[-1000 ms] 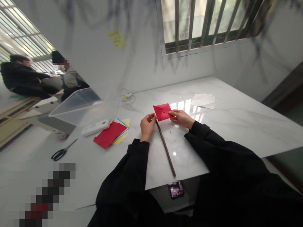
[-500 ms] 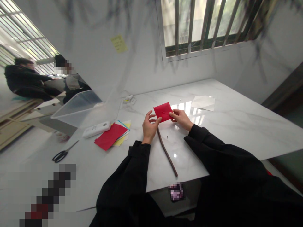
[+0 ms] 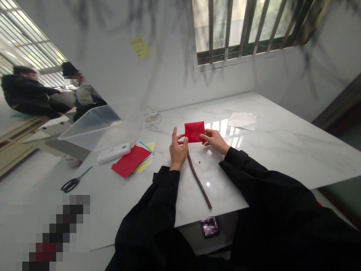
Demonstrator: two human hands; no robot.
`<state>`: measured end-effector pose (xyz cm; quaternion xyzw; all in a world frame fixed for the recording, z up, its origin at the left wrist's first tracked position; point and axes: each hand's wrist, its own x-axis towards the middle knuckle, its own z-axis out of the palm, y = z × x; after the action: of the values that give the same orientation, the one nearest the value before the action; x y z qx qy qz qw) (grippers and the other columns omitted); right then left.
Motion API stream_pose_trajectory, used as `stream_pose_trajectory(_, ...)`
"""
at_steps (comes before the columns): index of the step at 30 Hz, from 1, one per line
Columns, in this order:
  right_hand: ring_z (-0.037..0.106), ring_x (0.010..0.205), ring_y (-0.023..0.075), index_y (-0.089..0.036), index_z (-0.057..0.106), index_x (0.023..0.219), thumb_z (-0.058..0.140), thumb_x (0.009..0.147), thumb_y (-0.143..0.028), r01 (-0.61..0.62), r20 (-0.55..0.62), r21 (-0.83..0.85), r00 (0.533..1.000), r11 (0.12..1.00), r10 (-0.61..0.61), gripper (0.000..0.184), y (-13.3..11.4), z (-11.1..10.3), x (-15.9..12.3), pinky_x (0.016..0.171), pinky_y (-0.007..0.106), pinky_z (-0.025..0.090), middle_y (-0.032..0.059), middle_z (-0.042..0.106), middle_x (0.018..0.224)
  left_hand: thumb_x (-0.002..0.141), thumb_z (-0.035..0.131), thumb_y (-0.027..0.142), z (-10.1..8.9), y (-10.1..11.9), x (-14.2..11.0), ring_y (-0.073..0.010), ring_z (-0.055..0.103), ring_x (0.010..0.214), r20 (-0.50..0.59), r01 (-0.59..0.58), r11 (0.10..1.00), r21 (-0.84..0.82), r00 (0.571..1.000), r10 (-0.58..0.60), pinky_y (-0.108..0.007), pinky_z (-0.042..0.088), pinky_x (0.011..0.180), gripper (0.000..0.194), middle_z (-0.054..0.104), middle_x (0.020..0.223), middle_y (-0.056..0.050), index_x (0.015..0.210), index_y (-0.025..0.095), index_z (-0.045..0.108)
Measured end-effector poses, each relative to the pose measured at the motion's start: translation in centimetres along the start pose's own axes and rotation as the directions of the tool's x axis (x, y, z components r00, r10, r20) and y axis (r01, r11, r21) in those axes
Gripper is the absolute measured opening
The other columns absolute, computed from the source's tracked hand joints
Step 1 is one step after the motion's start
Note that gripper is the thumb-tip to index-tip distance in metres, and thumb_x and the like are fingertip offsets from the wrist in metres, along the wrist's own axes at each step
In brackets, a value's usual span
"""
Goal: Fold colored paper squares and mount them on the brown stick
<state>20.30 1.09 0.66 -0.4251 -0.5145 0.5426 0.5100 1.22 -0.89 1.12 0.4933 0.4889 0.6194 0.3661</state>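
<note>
A small red paper envelope (image 3: 194,130) is held up over the white marbled table, its folded flaps meeting near the middle. My right hand (image 3: 214,140) pinches its lower right edge, thumb in front and fingers behind. At the left edge, my left hand (image 3: 178,149) grips it between the thumb and the fingers behind, while the index finger points up. Below the hands lies a slightly bent brown stick (image 3: 199,181), its far end close to my left wrist. A tiny dark bit sits on the table to the right of the stick.
To the left are red paper (image 3: 130,162) over yellow and white sheets, a white oblong device (image 3: 114,153), scissors (image 3: 73,183) and a clear plastic bin (image 3: 90,126). White paper (image 3: 241,121) lies at the back right. Two people sit far left.
The red envelope has turned from a tilt to nearly level. My left index finger has lifted and straightened, and the left thumb has moved to the envelope's edge.
</note>
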Motion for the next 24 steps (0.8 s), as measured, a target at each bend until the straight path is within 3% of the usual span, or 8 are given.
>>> stream_pose_trajectory(3, 0.067, 0.06, 0.0117, -0.018, 0.067, 0.09, 0.078, 0.086, -0.027, -0.011, 0.016, 0.036, 1.0, 0.999, 0.011, 0.014, -0.2, 0.0, 0.0, 0.052, 0.02, 0.053, 0.0017, 0.073, 0.074, 0.076, 0.083, 0.02, 0.2, -0.4, 0.1, -0.0131, 0.065, 0.071, 0.018, -0.008, 1.0, -0.02, 1.0, 0.008, -0.023, 0.051, 0.068, 0.066, 0.075, 0.106, -0.003, 0.139, 0.029, 0.063)
stream_pose_trajectory(7, 0.069, 0.063, 0.0122, -0.019, 0.069, 0.094, 0.078, 0.086, -0.028, -0.026, 0.045, 0.039, 0.999, 0.999, 0.024, 0.015, 0.0, 0.0, 0.0, 0.053, 0.019, 0.053, 0.0021, 0.074, 0.078, 0.084, 0.075, 0.027, 0.0, -1.1, 0.8, -0.01, 0.055, 0.052, 0.043, 0.026, 0.999, -0.022, 0.999, -0.025, -0.02, 0.04, 0.051, 0.027, 0.065, 0.071, 0.002, 0.11, 0.021, 0.071)
stream_pose_trajectory(9, 0.068, 0.064, 0.0121, -0.019, 0.068, 0.091, 0.08, 0.085, -0.029, -0.033, 0.038, 0.023, 0.999, 0.999, 0.032, 0.017, 0.1, 0.0, 0.1, 0.053, 0.019, 0.053, 0.0017, 0.073, 0.075, 0.084, 0.075, 0.031, -0.1, -1.2, 1.2, -0.009, 0.05, 0.048, 0.02, 0.052, 0.997, -0.056, 0.998, -0.051, -0.02, 0.035, 0.047, 0.017, 0.059, 0.062, 0.004, 0.095, 0.019, 0.069)
stream_pose_trajectory(13, 0.066, 0.067, 0.0137, -0.02, 0.066, 0.103, 0.081, 0.084, -0.038, -0.02, -0.023, -0.018, 1.0, 1.0, 0.02, 0.03, 0.3, 0.1, 0.0, 0.054, 0.021, 0.054, 0.0033, 0.073, 0.082, 0.078, 0.08, 0.034, -0.2, -1.1, 1.3, -0.0094, 0.052, 0.049, -0.023, 0.091, 0.988, -0.125, 0.995, -0.094, -0.019, 0.034, 0.046, 0.026, 0.059, 0.061, 0.004, 0.094, 0.019, 0.065)
stream_pose_trajectory(16, 0.068, 0.082, 0.0173, -0.025, 0.057, 0.137, 0.086, 0.079, -0.046, 0.079, -0.113, -0.132, 0.989, 0.988, -0.094, 0.068, -0.1, 0.2, -0.5, 0.056, 0.024, 0.056, 0.0106, 0.071, 0.122, 0.077, 0.081, 0.031, -0.1, -0.9, 1.1, -0.0114, 0.057, 0.053, 0.001, 0.057, 0.992, -0.109, 0.998, -0.057, -0.02, 0.04, 0.048, 0.03, 0.064, 0.064, 0.002, 0.1, 0.018, 0.066)
stream_pose_trajectory(18, 0.068, 0.098, 0.0216, -0.03, 0.046, 0.152, 0.092, 0.071, -0.044, 0.157, -0.138, -0.214, 0.972, 0.964, -0.189, 0.095, -0.5, 0.1, -0.9, 0.062, 0.025, 0.058, 0.0139, 0.058, 0.148, 0.078, 0.081, 0.029, 0.1, -0.8, 0.9, -0.0118, 0.058, 0.054, 0.021, 0.044, 0.994, -0.098, 0.999, -0.042, -0.021, 0.042, 0.049, 0.031, 0.065, 0.065, 0.002, 0.103, 0.017, 0.068)
stream_pose_trajectory(20, 0.065, 0.11, 0.0256, -0.033, 0.04, 0.159, 0.095, 0.066, -0.039, 0.207, -0.151, -0.239, 0.957, 0.949, -0.247, 0.109, -0.9, 0.1, -1.1, 0.067, 0.027, 0.06, 0.0145, 0.048, 0.159, 0.077, 0.082, 0.027, 0.2, -0.8, 0.8, -0.0116, 0.058, 0.054, 0.031, 0.047, 0.995, -0.093, 0.999, -0.044, -0.021, 0.043, 0.05, 0.03, 0.065, 0.065, 0.001, 0.102, 0.017, 0.068)
stream_pose_trajectory(24, 0.065, 0.105, 0.0246, -0.033, 0.047, 0.154, 0.084, 0.076, -0.034, 0.197, -0.209, -0.206, 0.948, 0.959, -0.24, 0.087, -1.0, -0.3, -0.8, 0.07, 0.03, 0.059, 0.0114, 0.056, 0.15, 0.076, 0.083, 0.026, 0.4, -0.8, 0.7, -0.0122, 0.06, 0.057, 0.04, 0.047, 0.995, -0.089, 0.998, -0.044, -0.021, 0.044, 0.052, 0.03, 0.067, 0.07, 0.0, 0.101, 0.017, 0.069)
